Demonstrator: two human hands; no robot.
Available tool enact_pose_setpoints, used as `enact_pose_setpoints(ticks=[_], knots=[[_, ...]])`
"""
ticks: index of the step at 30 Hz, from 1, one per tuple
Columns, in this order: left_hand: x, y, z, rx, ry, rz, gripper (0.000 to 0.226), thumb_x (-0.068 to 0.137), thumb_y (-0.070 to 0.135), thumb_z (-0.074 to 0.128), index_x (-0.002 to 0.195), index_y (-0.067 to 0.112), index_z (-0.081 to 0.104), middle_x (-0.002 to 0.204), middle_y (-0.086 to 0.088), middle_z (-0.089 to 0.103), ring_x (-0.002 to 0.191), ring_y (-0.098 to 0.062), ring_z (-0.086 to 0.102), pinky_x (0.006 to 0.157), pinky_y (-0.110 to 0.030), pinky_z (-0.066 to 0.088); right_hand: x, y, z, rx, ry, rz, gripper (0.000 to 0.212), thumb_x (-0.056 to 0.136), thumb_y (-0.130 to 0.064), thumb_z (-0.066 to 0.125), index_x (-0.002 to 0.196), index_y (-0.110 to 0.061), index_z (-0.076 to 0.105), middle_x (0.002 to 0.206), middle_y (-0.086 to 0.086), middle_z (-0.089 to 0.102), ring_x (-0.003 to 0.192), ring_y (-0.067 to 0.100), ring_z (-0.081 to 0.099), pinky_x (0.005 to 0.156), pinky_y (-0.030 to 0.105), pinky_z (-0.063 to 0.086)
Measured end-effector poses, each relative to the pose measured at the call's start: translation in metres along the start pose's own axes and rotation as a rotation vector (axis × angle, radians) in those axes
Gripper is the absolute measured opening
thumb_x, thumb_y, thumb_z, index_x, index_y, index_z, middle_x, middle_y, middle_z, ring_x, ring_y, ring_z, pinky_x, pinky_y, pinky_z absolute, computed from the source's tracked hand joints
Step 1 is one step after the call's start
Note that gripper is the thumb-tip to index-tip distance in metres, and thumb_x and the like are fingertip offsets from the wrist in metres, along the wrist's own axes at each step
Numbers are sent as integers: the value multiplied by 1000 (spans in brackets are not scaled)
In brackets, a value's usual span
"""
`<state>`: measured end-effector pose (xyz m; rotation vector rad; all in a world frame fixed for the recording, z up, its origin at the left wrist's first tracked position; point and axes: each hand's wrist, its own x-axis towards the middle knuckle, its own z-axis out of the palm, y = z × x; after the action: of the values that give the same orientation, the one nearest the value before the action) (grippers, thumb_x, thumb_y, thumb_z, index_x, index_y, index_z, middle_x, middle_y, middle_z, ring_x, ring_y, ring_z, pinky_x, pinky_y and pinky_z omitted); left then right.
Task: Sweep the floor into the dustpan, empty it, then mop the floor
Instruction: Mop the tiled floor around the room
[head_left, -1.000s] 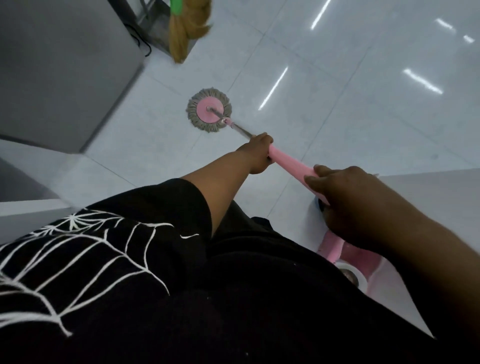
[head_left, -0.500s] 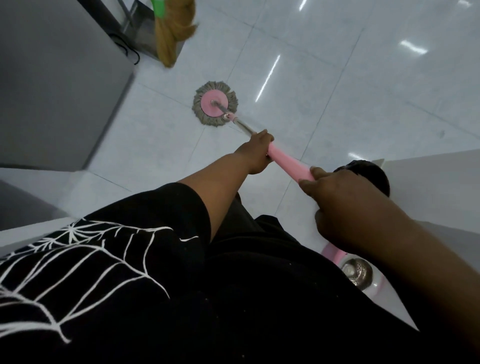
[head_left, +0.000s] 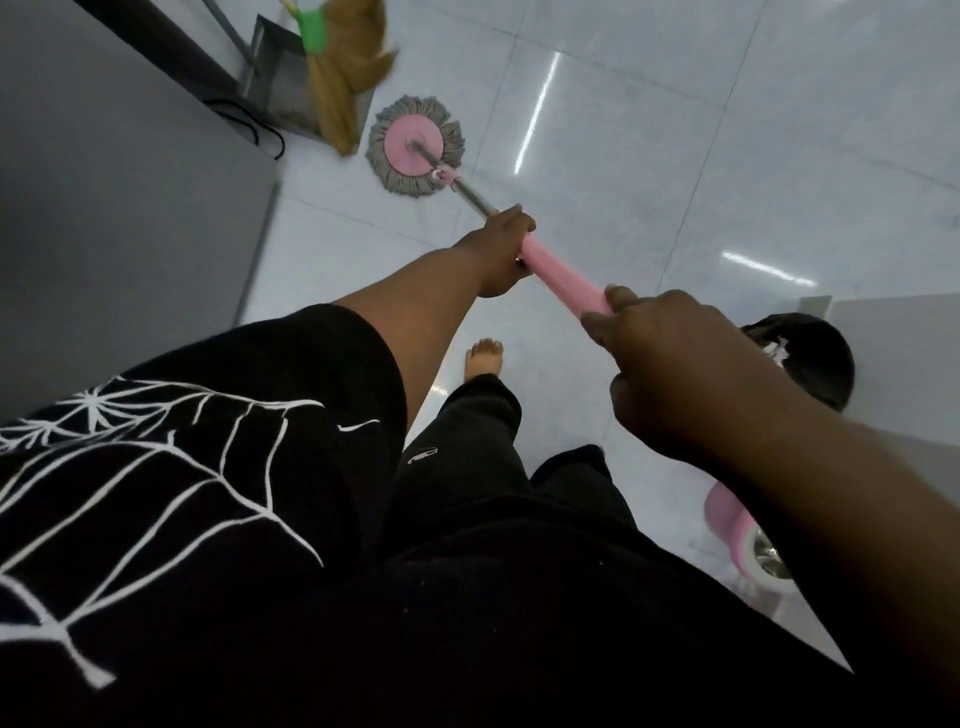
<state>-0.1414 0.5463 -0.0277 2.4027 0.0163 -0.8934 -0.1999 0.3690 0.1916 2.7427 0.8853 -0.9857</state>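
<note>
Right hand grips the upper end of the pink-handled round spin mop; left hand grips lower down. Mop head on white tiled floor, now nearer the straw broom and grey metal dustpan than before.

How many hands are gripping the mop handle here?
2: the left hand grips lower down, where the pink sleeve meets the metal shaft; the right hand holds the upper end of the mop handle. Neither is hidden.
</note>
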Motion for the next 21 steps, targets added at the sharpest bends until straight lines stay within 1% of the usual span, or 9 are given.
enact_pose_setpoints(ticks=[3, 5, 7, 11, 13, 15, 17, 19, 21], knots=[[1, -1, -3, 19, -8, 19, 59, 93, 26, 61, 143, 11, 32, 159, -9, 19, 138, -32, 35, 108, -40, 35, -1, -2, -1, 54, 6, 32, 53, 88, -9, 56, 140, -14, 47, 132, 9, 56, 75, 19, 47, 64, 23, 31], [-2, 2, 3, 21, -4, 17, 60, 94, 24, 61, 144, 10, 32, 159, -9, 18, 139, -31, 33, 108, -39, 34, -8, -2, 3, 88, -1, 46, 56, 88, -9, 57, 142, -15, 44, 137, 9, 53, 83, 21, 57, 67, 22, 33], [-6, 6, 11, 30, 3, 28, 59, 94, 23, 60, 143, 8, 33, 157, -10, 20, 137, -31, 35, 105, -39, 36, -18, -1, 11, 84, 1, 38, 54, 88, -7, 54, 140, -15, 46, 139, 9, 51, 89, 23, 60, 67, 22, 34], [-22, 21, 38, 57, -10, 65, 58, 94, 24, 60, 142, 8, 33, 156, -10, 21, 136, -30, 36, 105, -39, 36, -48, 3, 33, 90, 15, 51, 54, 86, -6, 55, 139, -17, 49, 138, 9, 53, 85, 24, 61, 66, 22, 38], [-35, 31, 55, 61, -22, 79, 58, 93, 25, 61, 141, 8, 34, 156, -10, 22, 136, -31, 36, 105, -39, 35, -71, 2, 47, 98, 25, 63, 55, 87, -7, 55, 140, -18, 48, 139, 8, 53, 85, 24, 63, 67, 24, 43], [-51, 44, 76, 56, -36, 106, 57, 92, 25, 62, 140, 7, 35, 154, -11, 25, 134, -31, 38, 103, -38, 36, -98, 0, 63, 93, 11, 79, 55, 87, -6, 53, 140, -17, 48, 139, 9, 51, 88, 25, 64, 72, 27, 50], [-67, 59, 99, 54, -51, 138, 57, 92, 25, 63, 139, 7, 35, 153, -12, 27, 133, -31, 38, 102, -38, 37, -125, 1, 79, 92, -5, 102, 54, 86, -5, 50, 138, -17, 49, 141, 10, 49, 90, 27, 64, 76, 33, 55], [-83, 73, 122, 58, -64, 159, 56, 92, 25, 63, 138, 7, 36, 151, -12, 30, 133, -31, 39, 102, -39, 38, -151, 1, 93, 96, -10, 126, 53, 85, -5, 49, 136, -18, 49, 145, 9, 46, 93, 29, 64, 78, 38, 56], [-98, 87, 141, 59, -77, 182, 54, 92, 25, 63, 136, 7, 37, 146, -13, 35, 126, -32, 45, 98, -40, 42, -175, 0, 106, 93, -23, 151, 53, 85, -7, 50, 136, -20, 49, 147, 7, 44, 96, 29, 64, 78, 38, 56]])
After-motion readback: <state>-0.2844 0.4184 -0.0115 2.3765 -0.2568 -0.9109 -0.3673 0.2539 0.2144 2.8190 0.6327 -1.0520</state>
